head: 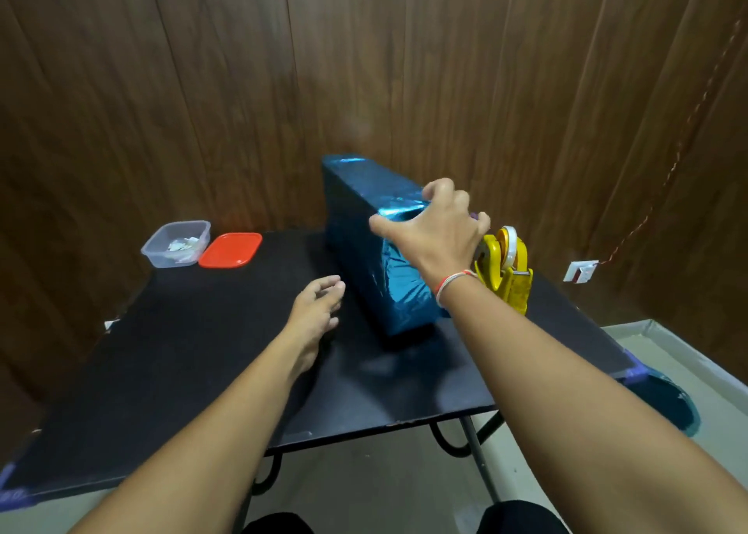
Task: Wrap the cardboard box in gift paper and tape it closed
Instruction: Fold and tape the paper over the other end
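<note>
Looking down from the head camera, I note a clear plastic tub (176, 244) at the far left of the black table (170, 355), holding small pale scraps. Its red lid (230, 250) lies flat just beside it on the right. A yellow tape dispenser (508, 268) with a clear tape roll stands right of the box, partly hidden behind my right wrist.

The box (376, 250), fully covered in shiny blue gift paper, stands on the table right of centre, its long axis running from near to far. My right hand (435, 230) is spread over the near top corner of the box, fingers curled down onto the paper; I cannot tell whether they pinch it. A red and white thread band circles that wrist. My left hand (317, 305) sits low over the table just left of the box, fingers loosely relaxed, holding nothing.

The table has dark metal legs. Brown wood-grain panels form the walls. A white wall socket (581, 271) with a red cable sits low on the right. Blue paper (674, 406) lies on the floor at the right table corner.
</note>
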